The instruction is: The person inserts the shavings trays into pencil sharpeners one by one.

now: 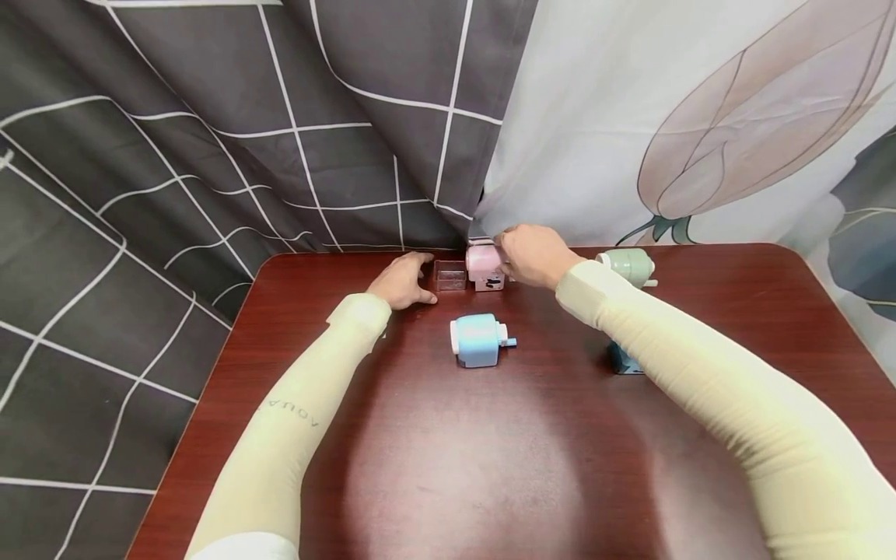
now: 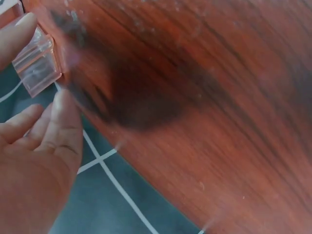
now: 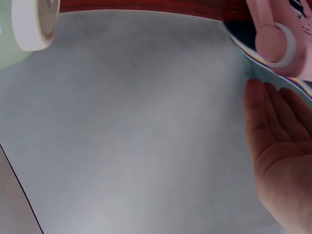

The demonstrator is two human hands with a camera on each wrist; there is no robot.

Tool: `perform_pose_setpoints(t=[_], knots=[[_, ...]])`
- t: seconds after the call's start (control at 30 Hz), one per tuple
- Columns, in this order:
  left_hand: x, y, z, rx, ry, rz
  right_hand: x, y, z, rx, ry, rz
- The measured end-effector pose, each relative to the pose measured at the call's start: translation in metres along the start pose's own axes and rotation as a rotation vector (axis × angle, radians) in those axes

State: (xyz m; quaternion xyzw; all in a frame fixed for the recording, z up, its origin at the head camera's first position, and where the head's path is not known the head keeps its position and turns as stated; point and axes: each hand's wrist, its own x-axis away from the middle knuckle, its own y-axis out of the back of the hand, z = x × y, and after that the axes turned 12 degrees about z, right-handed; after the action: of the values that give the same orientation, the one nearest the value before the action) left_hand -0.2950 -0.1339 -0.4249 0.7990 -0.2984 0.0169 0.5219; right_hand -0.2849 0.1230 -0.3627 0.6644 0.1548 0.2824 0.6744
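At the table's back edge stands a pink crank pencil sharpener (image 1: 484, 261), with a crank (image 3: 271, 44) on its side. My right hand (image 1: 533, 253) is at its right side; in the right wrist view its fingers lie straight, fingertips just below the crank. Directly left of the sharpener sits a clear plastic box (image 1: 450, 276), shaped like a shavings drawer. My left hand (image 1: 404, 281) is beside the box, thumb and fingers spread apart, with fingertips right at its edge in the left wrist view. A light blue pencil sharpener (image 1: 477, 341) lies nearer me.
A pale green sharpener (image 1: 630, 266) is at the back right, partly behind my right sleeve. A dark blue object (image 1: 625, 359) shows below that sleeve, mostly hidden. Dark checked curtain (image 1: 336, 148) and white curtain (image 1: 574, 132) hang right behind the red-brown table (image 1: 462, 451).
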Motion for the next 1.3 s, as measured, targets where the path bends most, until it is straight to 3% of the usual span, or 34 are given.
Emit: perform_pose_setpoints(t=[0.13, 0.43, 0.9, 1.3], knots=[[-0.006, -0.004, 0.001, 0.012, -0.007, -0.002, -0.005, -0.002, -0.006, -0.025, 0.002, 0.005], [-0.011, -0.009, 0.009, 0.066, -0.033, -0.013, -0.014, -0.009, -0.01, -0.049, 0.127, -0.029], [-0.016, -0.012, 0.009, 0.197, -0.104, -0.071, -0.016, -0.01, -0.009, -0.071, 0.112, -0.029], [-0.016, -0.015, 0.007, 0.235, -0.136, -0.059, -0.016, -0.012, -0.011, -0.074, 0.101, -0.035]])
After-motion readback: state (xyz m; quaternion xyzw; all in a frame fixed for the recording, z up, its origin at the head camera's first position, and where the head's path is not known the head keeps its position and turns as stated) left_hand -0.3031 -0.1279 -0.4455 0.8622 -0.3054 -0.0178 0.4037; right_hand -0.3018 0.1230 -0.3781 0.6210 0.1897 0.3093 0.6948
